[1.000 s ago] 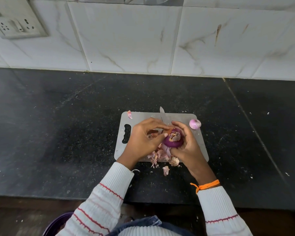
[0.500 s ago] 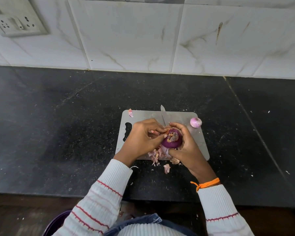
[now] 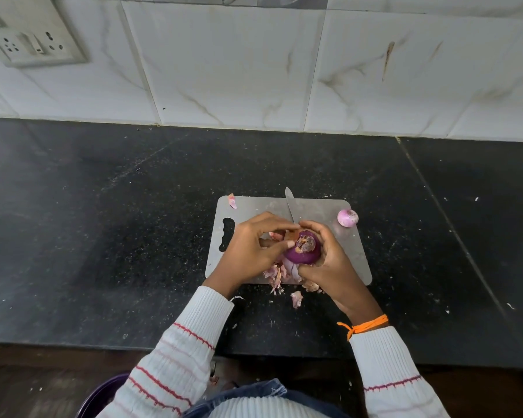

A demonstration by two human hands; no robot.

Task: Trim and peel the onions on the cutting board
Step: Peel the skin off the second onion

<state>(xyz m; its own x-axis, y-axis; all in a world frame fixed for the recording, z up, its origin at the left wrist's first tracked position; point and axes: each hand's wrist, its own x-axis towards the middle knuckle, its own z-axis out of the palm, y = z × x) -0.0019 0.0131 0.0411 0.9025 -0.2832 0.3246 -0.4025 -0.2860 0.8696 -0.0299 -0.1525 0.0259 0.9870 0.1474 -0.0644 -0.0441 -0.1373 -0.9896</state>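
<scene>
Single head view, close above, looking forward-down at counter [image 3: 103, 236], wall behind.

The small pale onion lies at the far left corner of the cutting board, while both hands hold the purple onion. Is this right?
Not quite. The head view shows the small pale onion at the far right corner of the cutting board. Both hands, left hand and right hand, do hold the purple onion.

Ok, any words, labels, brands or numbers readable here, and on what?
None can be read.
Switch and socket plate: no legible marking.
Cutting board: plain.
Knife blade: no visible stamp.
Wall tiles: veining only.
</scene>
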